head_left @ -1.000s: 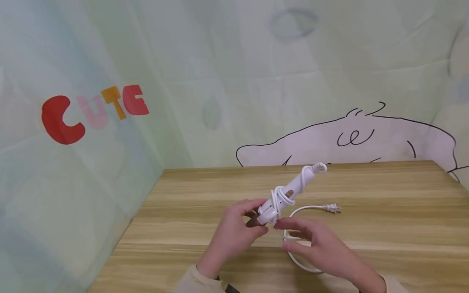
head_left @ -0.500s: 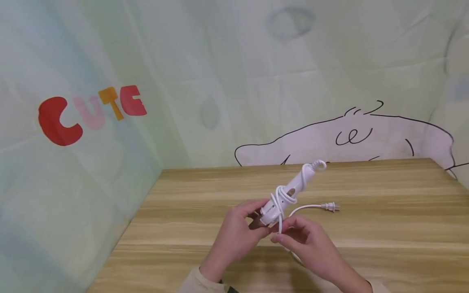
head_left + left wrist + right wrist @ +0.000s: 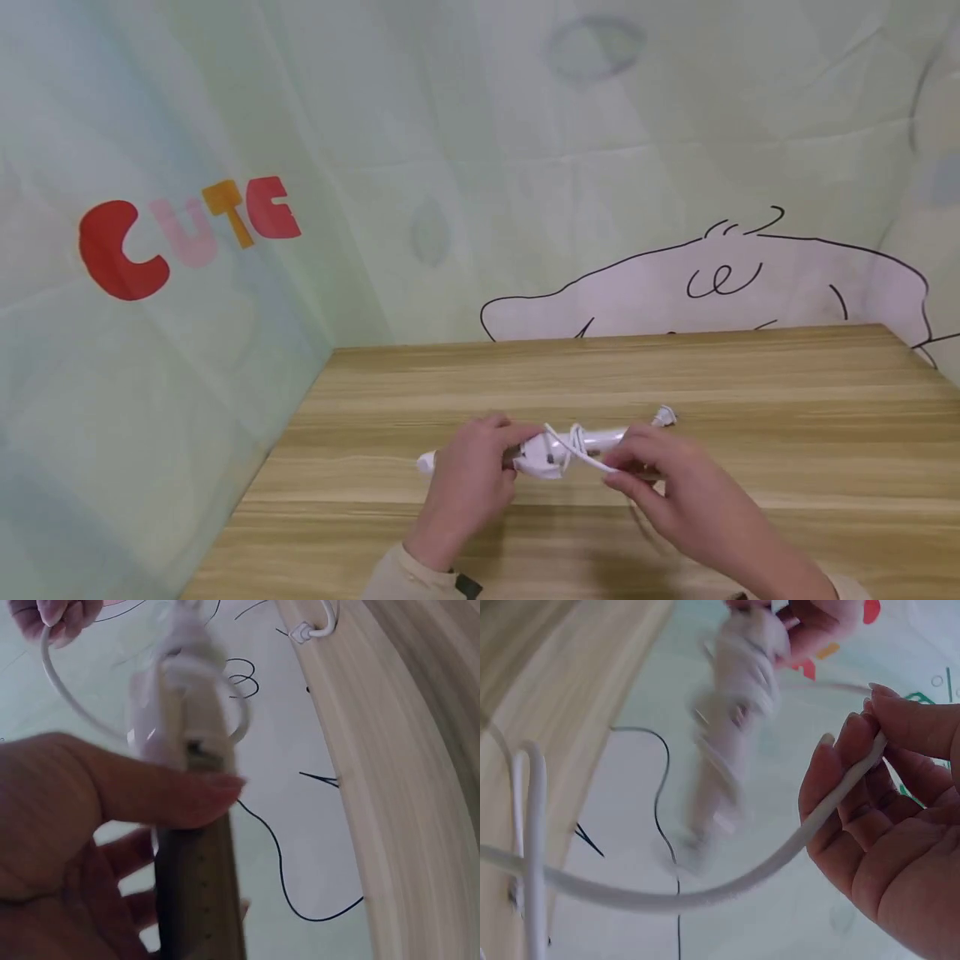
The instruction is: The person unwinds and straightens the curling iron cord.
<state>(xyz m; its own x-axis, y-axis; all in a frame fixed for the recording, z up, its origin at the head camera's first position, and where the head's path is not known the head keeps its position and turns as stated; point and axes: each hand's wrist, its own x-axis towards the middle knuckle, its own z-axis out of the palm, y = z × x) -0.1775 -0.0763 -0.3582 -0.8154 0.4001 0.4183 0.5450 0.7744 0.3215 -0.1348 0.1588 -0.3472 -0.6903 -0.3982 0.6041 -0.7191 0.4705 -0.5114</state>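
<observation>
A white curling iron (image 3: 538,457) with a dark barrel (image 3: 201,892) lies nearly level over the table in the head view, its white tip poking out left. My left hand (image 3: 468,479) grips the barrel, thumb across it just below the clamp lever. White cord (image 3: 576,454) is wound in several loops round the handle. My right hand (image 3: 686,492) pinches the cord between thumb and fingers, and one stretch runs taut from the handle to it. In the right wrist view the loose cord (image 3: 742,881) curves away below the fingers, while the curling iron (image 3: 739,697) is blurred.
The cord's two-pin plug (image 3: 663,415) shows beyond my right hand, over the wood-grain table (image 3: 360,500). Behind the table hangs a pale green curtain (image 3: 420,100) with cartoon line drawing and coloured letters (image 3: 123,250).
The curling iron has swung from pointing up and right to nearly level. My right hand has taken hold of the cord and moved right, drawing it across the handle. The plug has shifted slightly left.
</observation>
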